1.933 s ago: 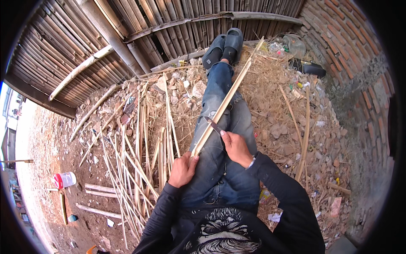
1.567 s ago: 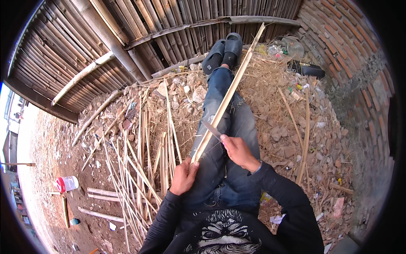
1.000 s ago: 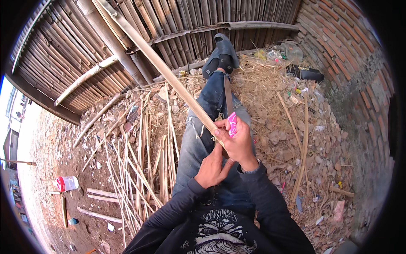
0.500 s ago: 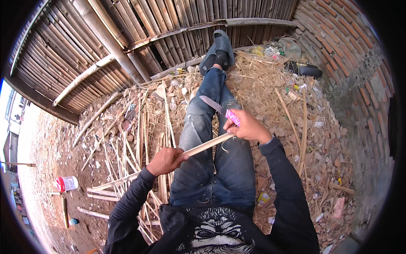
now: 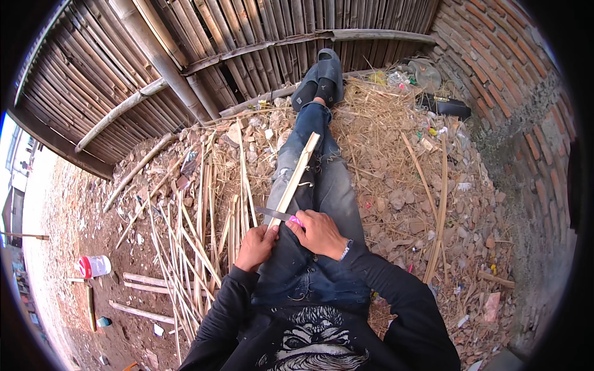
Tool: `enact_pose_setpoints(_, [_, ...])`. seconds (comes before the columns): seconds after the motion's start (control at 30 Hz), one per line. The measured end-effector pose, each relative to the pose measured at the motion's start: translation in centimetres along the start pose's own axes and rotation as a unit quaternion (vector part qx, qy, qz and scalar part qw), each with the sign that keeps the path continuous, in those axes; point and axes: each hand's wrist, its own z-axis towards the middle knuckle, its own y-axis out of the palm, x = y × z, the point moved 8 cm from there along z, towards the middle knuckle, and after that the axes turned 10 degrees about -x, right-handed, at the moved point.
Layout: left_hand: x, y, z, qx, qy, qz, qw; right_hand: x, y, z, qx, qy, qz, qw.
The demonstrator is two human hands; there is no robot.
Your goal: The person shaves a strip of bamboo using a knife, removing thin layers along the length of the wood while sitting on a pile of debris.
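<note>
A pale split bamboo strip (image 5: 297, 176) lies slanting over my jeans, its far end pointing up toward my crossed legs. My left hand (image 5: 257, 246) is closed around its near part, above my left thigh. In my right hand (image 5: 323, 234) I grip a knife (image 5: 274, 214) by its pink patterned handle, fingers wrapped round it. The blade points left and lies across the strip, just beyond my left thumb. A thin curled shaving (image 5: 305, 183) hangs at the strip's right edge. My left palm hides the strip's near end.
Several bamboo strips (image 5: 185, 247) are heaped on the ground to my left. A white tub with a red part (image 5: 94, 266) stands farther left. A bamboo wall (image 5: 266, 62) rises ahead, a brick wall (image 5: 526, 111) at right. Straw and rubble (image 5: 396, 185) cover the ground beside my legs.
The strip has swung from lying crosswise between my hands to pointing away from me. My right hand has brought the knife left and nearer, and its blade now crosses the strip.
</note>
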Motion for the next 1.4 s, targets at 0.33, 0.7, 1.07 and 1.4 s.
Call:
enact_pose_setpoints(0.33, [-0.4,-0.2,-3.9,0.011,0.002,0.03,0.999,6.2,-3.6,2.9,0.013,0.058,-0.139,0.989])
enact_pose_setpoints(0.7, [-2.7,0.6,-6.4,-0.034,-0.045,-0.107,0.993,5.3,-3.7,4.1,0.019,-0.066,-0.127,0.989])
enact_pose_setpoints(1.07, [-3.2,1.1,-5.7,-0.03,-0.021,-0.1,0.994,1.7,-5.8,3.6,0.077,-0.108,0.001,0.991])
enact_pose_setpoints(1.4, [-1.6,0.6,-5.5,0.017,0.023,0.07,0.997,0.5,-3.7,7.9,-0.047,-0.183,-0.026,0.982])
